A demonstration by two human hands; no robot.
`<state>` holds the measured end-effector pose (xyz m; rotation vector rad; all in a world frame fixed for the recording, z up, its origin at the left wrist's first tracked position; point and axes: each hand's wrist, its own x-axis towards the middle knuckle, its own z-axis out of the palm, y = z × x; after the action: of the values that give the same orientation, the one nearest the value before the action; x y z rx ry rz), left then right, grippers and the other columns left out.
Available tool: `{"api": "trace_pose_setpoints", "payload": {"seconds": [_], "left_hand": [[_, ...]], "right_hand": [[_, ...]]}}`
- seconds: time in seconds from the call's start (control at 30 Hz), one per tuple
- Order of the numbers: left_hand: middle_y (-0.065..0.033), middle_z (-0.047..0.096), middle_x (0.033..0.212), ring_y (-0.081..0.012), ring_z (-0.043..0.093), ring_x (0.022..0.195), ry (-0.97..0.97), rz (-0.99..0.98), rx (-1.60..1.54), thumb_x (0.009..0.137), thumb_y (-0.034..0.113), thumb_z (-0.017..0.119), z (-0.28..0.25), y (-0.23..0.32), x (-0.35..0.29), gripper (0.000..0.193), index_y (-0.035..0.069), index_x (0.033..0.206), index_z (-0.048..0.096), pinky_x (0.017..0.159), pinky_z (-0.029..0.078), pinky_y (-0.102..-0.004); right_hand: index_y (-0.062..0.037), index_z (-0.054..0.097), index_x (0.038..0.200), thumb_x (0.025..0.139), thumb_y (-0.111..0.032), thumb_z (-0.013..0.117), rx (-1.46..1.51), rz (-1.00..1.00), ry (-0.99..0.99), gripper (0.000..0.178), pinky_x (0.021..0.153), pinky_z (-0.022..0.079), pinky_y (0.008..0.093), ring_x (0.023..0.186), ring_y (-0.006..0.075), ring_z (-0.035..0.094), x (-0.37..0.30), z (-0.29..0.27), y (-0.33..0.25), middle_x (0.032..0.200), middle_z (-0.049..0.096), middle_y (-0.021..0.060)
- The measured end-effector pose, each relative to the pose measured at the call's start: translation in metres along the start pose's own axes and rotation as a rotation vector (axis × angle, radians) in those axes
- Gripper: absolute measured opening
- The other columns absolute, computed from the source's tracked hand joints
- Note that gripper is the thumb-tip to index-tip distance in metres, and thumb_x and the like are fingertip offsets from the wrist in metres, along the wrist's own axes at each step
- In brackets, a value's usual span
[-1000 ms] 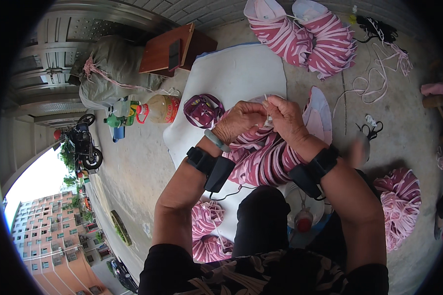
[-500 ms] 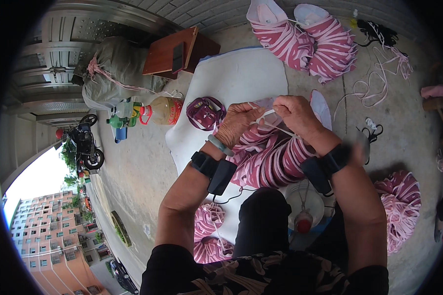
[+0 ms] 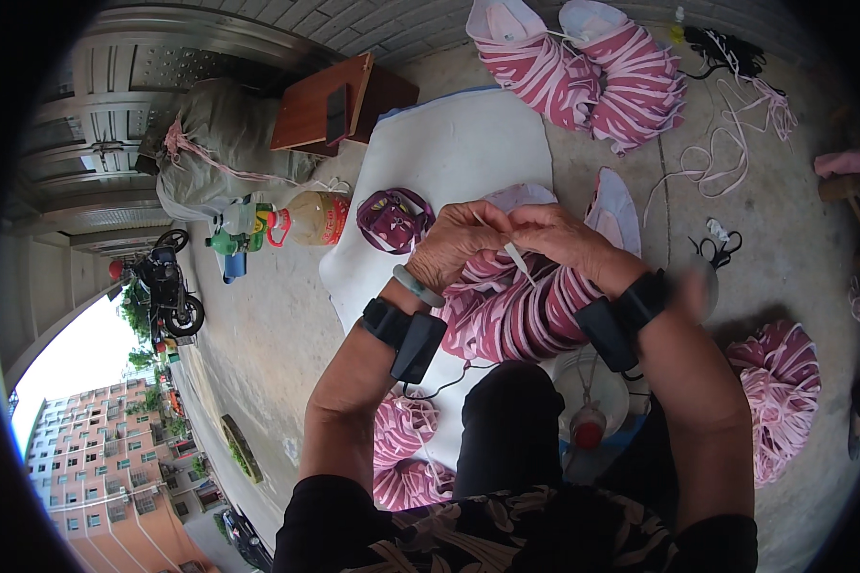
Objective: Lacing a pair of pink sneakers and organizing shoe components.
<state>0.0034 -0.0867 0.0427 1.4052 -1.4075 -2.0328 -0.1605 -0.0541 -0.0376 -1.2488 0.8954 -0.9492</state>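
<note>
My left hand [image 3: 459, 241] and my right hand [image 3: 562, 234] meet above a bundle of stacked pink and maroon fabric pieces [image 3: 516, 310]. Between their pinched fingers runs a thin white cord [image 3: 516, 258], its lower part slanting down over the bundle. Both hands are closed on this cord; their fingertips partly hide it. Pale flaps stick up from the far ends of the bundle, just beyond my hands. A round coil of dark maroon fabric [image 3: 395, 221] lies to the left of my left hand.
A white sheet [image 3: 459, 134] covers the ground under the work. Two more tied bundles [image 3: 583, 81] lie at the far side, another pile [image 3: 776, 401] at right. Scissors [image 3: 717, 250], a wooden box [image 3: 320, 110], bottles [image 3: 315, 218] and a clear bucket [image 3: 592, 392] stand around.
My right hand has come left and slightly down, so both hands now touch closely. The cord that stretched toward my right wrist now hangs shorter below the fingers.
</note>
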Motion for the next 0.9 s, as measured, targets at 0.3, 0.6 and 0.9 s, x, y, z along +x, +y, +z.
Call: {"api": "trace_pose_setpoints", "payload": {"seconds": [0.3,0.6,0.9], "left_hand": [[-0.0037,0.058,0.077,-0.0056,0.052,0.057,0.054,0.136,0.141,0.073,-0.006,0.055,0.005,-0.005,0.003,0.019,0.0,0.091,0.056,0.052,0.044,-0.0174],[-0.0192,0.057,0.077,-0.0331,0.058,0.068,0.343,0.623,1.141,0.069,-0.002,0.052,0.013,-0.024,0.017,0.016,-0.002,0.084,0.056,0.061,0.047,-0.035],[-0.0161,0.057,0.061,-0.0261,0.059,0.052,0.407,0.701,1.018,0.073,0.003,0.057,0.016,-0.031,0.021,0.008,0.001,0.081,0.057,0.048,0.046,-0.03]], "right_hand": [[0.0032,0.06,0.085,0.078,-0.007,0.055,0.5,0.19,0.121,0.013,0.045,0.043,0.0201,0.051,0.0065,0.052,-0.006,0.014,-0.004,0.062,0.056,0.0024],[0.0032,0.058,0.079,0.08,-0.005,0.051,0.216,0.208,0.303,0.011,0.044,0.047,0.0208,0.047,0.0114,0.054,-0.004,0.025,-0.01,0.062,0.058,0.0078],[0.0055,0.051,0.1,0.085,-0.009,0.046,0.453,0.323,0.192,0.021,0.046,0.052,0.0263,0.055,0.0197,0.062,-0.004,0.01,-0.017,0.068,0.059,0.0132]]}}
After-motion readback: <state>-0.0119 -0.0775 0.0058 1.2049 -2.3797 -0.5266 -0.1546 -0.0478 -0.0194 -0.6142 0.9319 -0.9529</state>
